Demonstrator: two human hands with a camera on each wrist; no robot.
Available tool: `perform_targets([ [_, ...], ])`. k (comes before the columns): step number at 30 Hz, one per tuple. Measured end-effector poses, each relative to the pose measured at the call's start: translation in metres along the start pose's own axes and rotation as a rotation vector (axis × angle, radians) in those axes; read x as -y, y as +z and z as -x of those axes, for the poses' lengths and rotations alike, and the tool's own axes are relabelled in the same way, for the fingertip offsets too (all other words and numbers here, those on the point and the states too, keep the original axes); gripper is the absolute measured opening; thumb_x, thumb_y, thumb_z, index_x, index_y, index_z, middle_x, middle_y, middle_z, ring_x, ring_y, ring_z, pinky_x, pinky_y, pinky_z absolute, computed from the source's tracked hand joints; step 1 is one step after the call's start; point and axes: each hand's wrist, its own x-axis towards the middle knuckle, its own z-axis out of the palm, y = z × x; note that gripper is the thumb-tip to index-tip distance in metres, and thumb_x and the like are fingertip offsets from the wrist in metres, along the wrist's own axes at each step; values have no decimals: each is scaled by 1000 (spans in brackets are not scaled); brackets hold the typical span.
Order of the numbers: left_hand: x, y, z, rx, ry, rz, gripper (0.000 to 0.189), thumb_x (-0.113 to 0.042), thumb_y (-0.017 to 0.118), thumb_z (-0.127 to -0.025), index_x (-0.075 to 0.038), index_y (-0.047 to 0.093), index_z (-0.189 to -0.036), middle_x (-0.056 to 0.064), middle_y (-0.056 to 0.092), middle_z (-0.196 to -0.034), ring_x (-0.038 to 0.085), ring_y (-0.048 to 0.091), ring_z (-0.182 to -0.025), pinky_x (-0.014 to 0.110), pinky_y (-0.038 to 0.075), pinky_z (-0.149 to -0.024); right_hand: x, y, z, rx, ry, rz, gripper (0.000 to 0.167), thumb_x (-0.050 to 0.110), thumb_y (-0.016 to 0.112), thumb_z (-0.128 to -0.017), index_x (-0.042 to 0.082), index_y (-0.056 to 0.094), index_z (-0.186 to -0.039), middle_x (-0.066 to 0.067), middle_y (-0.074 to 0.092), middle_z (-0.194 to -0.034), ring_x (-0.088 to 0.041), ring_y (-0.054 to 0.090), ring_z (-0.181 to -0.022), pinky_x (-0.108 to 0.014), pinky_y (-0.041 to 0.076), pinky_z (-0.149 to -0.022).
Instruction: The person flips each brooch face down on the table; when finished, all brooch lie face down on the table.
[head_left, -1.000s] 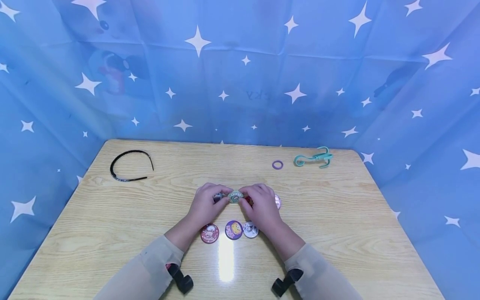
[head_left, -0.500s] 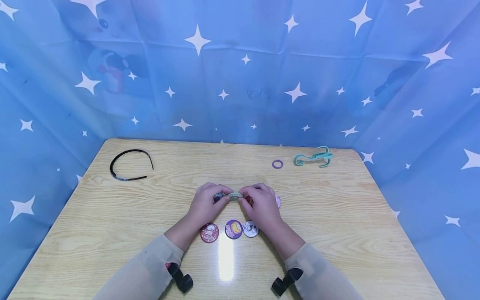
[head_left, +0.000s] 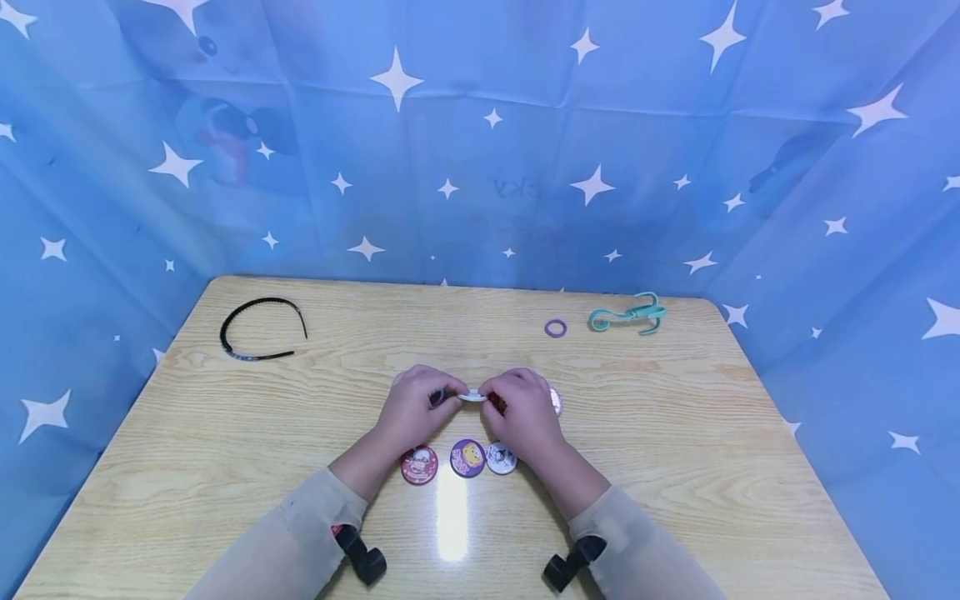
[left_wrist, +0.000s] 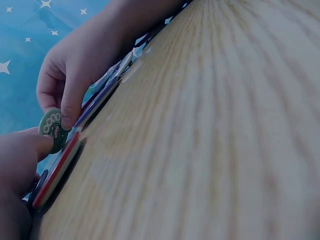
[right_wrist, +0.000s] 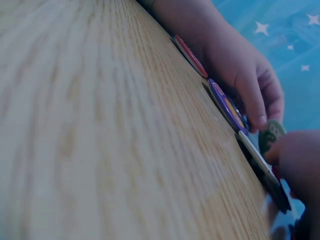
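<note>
A green round button badge (head_left: pixel 472 396) is tilted upright between both hands, its thin pale rim showing in the head view. My left hand (head_left: pixel 415 410) pinches one side of it with thumb and fingers; my right hand (head_left: pixel 522 412) pinches the other. Its printed green face (left_wrist: pixel 54 124) shows in the left wrist view. Below the hands lie a red badge (head_left: pixel 419 465), a purple badge (head_left: pixel 468 458) with a yellow figure, and a white badge (head_left: pixel 501 458). A dark badge (head_left: pixel 437 397) and a dark red badge (head_left: pixel 497 402) are partly hidden by the hands.
A pale pink badge (head_left: pixel 556 402) lies partly behind the right hand. Toward the back of the wooden table (head_left: pixel 675 467) are a black headband (head_left: pixel 259 330), a purple ring (head_left: pixel 556 328) and a teal claw-shaped hair clip (head_left: pixel 633 315). A blue star-patterned curtain (head_left: pixel 480 150) hangs behind.
The green badge has been tilted between the fingers: its printed face showed in the head view, and now mostly its pale edge does. Both hands stay nearly in place.
</note>
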Motion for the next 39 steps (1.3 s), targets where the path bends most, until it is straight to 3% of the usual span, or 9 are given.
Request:
perform_targets([
  [11, 1, -1, 1, 55, 10, -47, 20, -36, 87, -90, -27, 81, -106, -9, 77, -114, 21, 62, -116, 52, 42, -105, 1, -1, -1, 57, 4, 20, 22, 13, 79, -88, 19, 84, -109, 0, 77, -113, -30, 64, -116, -53, 44, -108],
  [27, -1, -2, 0, 67, 1, -79, 12, -30, 84, -91, -25, 79, -101, -4, 77, -116, 24, 62, -119, 53, 42, -105, 0, -2, 1, 111, 6, 13, 35, 12, 73, -86, 17, 83, -119, -2, 73, -122, -29, 60, -121, -54, 40, -110],
  [39, 0, -2, 0, 72, 18, -87, 12, -30, 83, -91, -23, 80, -101, -4, 77, -115, 23, 62, -119, 52, 42, -106, 0, -12, 2, 19, -89, 44, 27, 12, 72, -85, 16, 83, -110, -2, 73, -119, -28, 61, -121, -55, 41, -109],
])
